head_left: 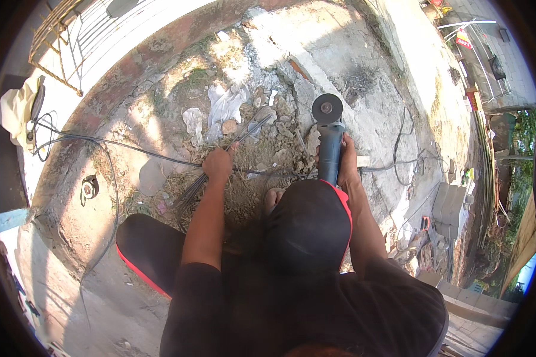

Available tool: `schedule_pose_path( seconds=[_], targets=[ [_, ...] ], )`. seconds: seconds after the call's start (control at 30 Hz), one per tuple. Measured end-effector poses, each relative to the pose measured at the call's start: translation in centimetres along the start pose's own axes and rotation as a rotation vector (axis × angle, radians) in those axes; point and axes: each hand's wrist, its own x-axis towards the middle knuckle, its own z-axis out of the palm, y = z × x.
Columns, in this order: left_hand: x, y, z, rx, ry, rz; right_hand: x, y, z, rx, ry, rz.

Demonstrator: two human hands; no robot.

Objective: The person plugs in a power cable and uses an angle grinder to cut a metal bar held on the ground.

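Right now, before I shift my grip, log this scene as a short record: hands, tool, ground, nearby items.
Left hand: closed around thin dark rods
Right hand: gripping the angle grinder by its body
Grinder disc: at the end away from the person; spinning or still, cannot tell
Ground: rubble, stones and white plastic ahead of the hands
Nearby, left: dark cable; small round black object

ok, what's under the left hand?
Thin rods stick out on two sides of the left hand; a dark cable reaches its outline from the left. Whatever lies directly beneath is covered.
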Motion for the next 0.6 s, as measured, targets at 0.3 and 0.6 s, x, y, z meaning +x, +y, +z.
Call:
schedule_pose_path(
  seconds=[0.3,0.6],
  targets=[
    [-0.6,0.3,0.1,-0.048,0.095,0.053,-0.2,3.4,-0.1,0.092,0.047,-0.061],
    [0.0,3.8,-8.3,-0.267,0.261,0.151,-2.3,3.4,0.4,0.006,0.066,-0.171]
  ],
)
